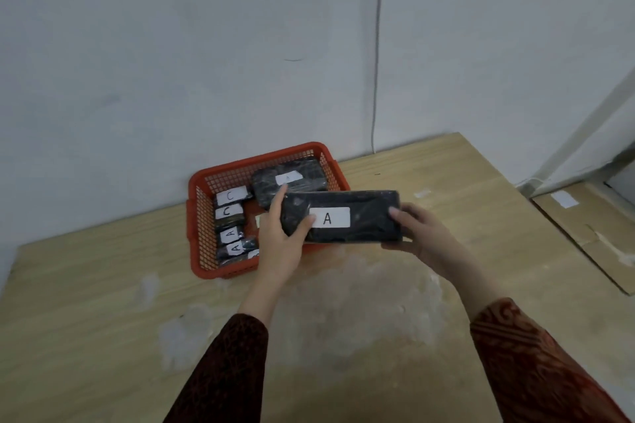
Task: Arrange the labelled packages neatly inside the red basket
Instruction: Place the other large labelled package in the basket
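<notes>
A long black wrapped package [364, 216] with a white label "A" hangs level above the near right corner of the red basket [206, 182]. My left hand [280, 237] grips its left end and my right hand [422, 233] grips its right end. Inside the basket another large black package [302, 178] with a white label lies along the far side. Several small black packages [232, 216] labelled "C" and "A" stand in a row along the left wall. Part of the basket floor is hidden by my left hand.
The basket stands on a pale wooden table [103, 285] pushed against a white wall. A thin cable [376, 79] runs down the wall behind it. Flattened cardboard [591, 230] lies on the floor beyond the table's right edge.
</notes>
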Available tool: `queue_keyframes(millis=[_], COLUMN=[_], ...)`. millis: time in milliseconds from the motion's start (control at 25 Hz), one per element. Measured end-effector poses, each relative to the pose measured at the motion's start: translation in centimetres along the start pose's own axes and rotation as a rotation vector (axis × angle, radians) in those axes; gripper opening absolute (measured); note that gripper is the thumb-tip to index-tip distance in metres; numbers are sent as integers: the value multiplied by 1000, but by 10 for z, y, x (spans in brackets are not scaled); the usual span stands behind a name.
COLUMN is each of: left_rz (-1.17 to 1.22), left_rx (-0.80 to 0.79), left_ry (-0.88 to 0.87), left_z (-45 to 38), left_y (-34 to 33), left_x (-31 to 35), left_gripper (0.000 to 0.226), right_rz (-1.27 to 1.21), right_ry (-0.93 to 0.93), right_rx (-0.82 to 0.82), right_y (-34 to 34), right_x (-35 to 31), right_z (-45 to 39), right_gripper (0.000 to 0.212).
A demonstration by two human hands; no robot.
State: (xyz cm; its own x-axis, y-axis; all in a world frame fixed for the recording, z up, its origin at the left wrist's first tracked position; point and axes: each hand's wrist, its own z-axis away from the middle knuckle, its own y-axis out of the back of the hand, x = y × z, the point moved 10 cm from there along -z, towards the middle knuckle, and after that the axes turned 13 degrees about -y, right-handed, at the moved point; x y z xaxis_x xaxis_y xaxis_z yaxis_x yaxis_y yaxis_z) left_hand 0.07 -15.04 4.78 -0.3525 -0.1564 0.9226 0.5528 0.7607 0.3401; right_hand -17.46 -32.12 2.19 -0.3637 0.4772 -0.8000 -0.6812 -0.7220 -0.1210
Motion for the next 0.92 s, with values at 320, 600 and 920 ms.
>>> queue_keyframes(millis=[320,600,920], left_rz=[-98,-253,-429], left_rx=[212,-43,-149], left_ry=[284,336,294], left_z=[-17,-39,-51], left_y=[64,34,31], left_x=[-72,-129,-141], left_gripper=[47,42,34], right_rz=[804,1176,1270], right_ry=[311,285,186], right_rx=[379,384,375], right_y=[-86,-111,-111], right_x=[-55,-22,-7], right_z=[-79,-113,-119], right_gripper=[46,49,41])
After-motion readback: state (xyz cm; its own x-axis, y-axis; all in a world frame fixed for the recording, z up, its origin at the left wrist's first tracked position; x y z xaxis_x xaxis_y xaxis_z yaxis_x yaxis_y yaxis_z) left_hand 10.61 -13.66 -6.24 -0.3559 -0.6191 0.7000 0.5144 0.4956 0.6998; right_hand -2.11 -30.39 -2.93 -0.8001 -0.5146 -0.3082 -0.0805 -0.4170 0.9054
